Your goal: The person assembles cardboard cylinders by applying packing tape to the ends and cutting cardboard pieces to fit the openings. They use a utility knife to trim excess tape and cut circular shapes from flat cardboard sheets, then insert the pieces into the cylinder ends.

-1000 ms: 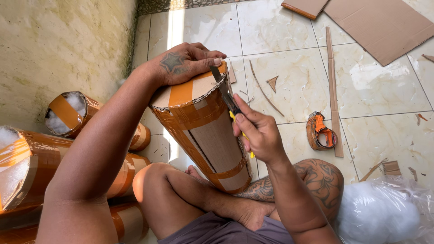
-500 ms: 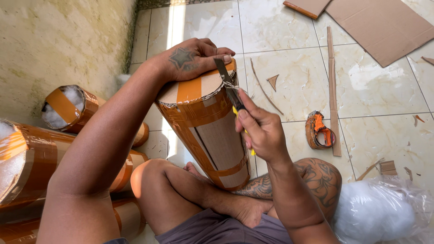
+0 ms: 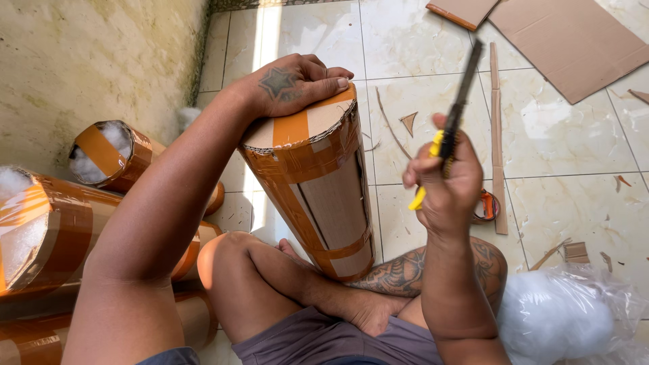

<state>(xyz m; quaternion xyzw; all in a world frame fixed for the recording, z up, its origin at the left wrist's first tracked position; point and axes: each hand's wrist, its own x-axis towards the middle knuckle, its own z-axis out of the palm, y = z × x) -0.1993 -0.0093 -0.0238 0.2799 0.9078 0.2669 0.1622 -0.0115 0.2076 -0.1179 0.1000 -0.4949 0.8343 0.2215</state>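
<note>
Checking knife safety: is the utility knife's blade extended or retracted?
Extended. The utility knife in the right hand shows a long dark blade past its yellow handle, pointing up, clear of the taped cardboard tube.

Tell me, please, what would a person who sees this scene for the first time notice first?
In the middle stands a cardboard cylinder wrapped in brown tape, with the left hand pressing on its top. To the right of it, the right hand holds a yellow utility knife raised, its blade away from the cylinder. At the left, by the wall, lie similar taped rolls stuffed with white filling, and flat cardboard sheets lie on the tiled floor at the top right.
</note>
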